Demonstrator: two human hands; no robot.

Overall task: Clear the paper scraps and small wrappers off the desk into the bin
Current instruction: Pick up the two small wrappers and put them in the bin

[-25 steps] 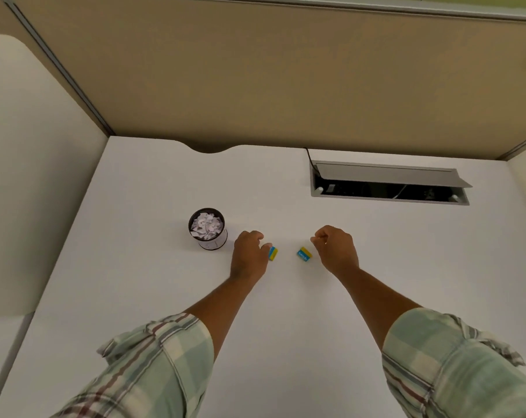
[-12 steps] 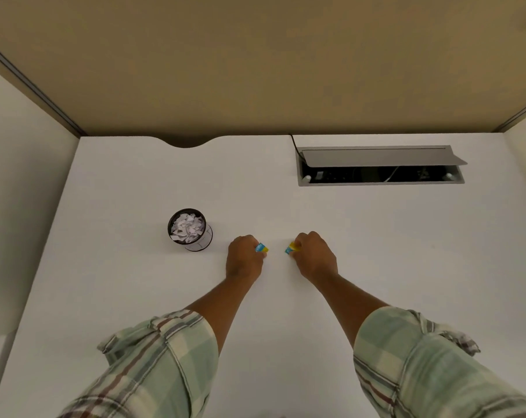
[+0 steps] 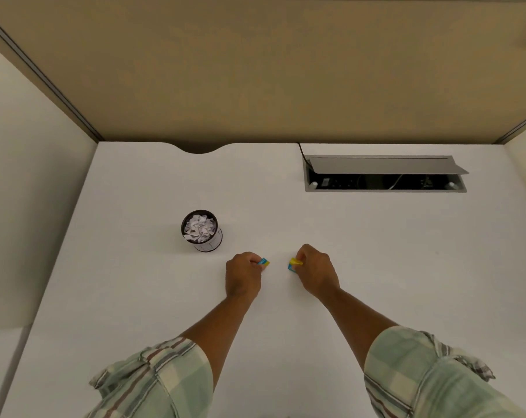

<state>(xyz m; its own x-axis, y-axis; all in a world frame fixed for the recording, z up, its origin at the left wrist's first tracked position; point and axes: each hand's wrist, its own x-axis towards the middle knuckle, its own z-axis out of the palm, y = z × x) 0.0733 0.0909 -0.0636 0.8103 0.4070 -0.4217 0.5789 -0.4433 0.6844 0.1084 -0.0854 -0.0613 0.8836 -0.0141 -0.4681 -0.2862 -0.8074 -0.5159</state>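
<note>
White worktop (image 3: 376, 267) fills the view, with the small round bin (image 3: 202, 230) sitting left of centre, packed with paper scraps (image 3: 199, 226). Left hand (image 3: 243, 274) has its grip pinched on a blue-and-yellow wrapper (image 3: 264, 262) just off the surface. Right hand (image 3: 315, 271) nips a matching second wrapper (image 3: 294, 263), near the first.

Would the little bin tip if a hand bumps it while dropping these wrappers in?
Possibly: the bin looks small, standing free on the desk, so probably light. Its paper scraps add little weight. Its round base may let it roll if toppled.
</note>
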